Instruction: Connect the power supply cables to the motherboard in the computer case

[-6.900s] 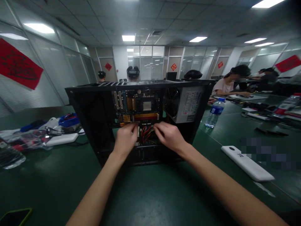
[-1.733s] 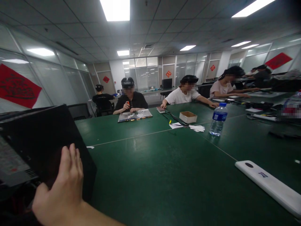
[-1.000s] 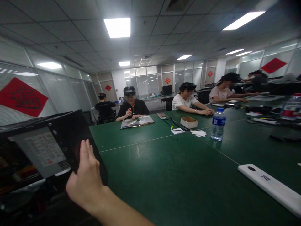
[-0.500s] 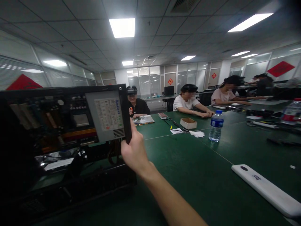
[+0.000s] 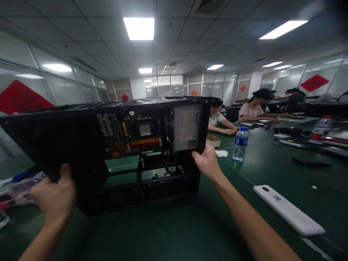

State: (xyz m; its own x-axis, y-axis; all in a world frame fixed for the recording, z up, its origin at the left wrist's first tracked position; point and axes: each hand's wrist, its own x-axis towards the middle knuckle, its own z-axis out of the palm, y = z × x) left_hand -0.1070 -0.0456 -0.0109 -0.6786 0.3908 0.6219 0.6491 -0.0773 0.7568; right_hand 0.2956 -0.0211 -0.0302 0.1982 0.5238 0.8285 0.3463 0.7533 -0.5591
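Left hand (image 5: 54,197) clamps the near left edge of black computer case (image 5: 58,145), thumb up. Case spans between both grips, open side facing the person. Inside: motherboard (image 5: 133,127), then power supply (image 5: 187,128), up-left of right hand (image 5: 208,161), which pinches the right edge. Right of that grip: blue-capped bottle (image 5: 240,145), white oblong device (image 5: 288,210).

Office, drop ceiling (image 5: 103,21), light panels (image 5: 138,29) on, air vent (image 5: 211,6) overhead.
To our left: glass partition (image 5: 87,88) with slatted blinds (image 5: 29,87) and a big red poster (image 5: 23,99). Ahead we see beige doors (image 5: 200,86) bearing red diamond signs (image 5: 194,93), glazed panels (image 5: 164,82) between, white column (image 5: 255,79) right of them. Right side: more glass (image 5: 335,74), red hanging (image 5: 314,83). Our table (image 5: 163,228) is dark green with pale seams; dark chair (image 5: 232,112) beyond.
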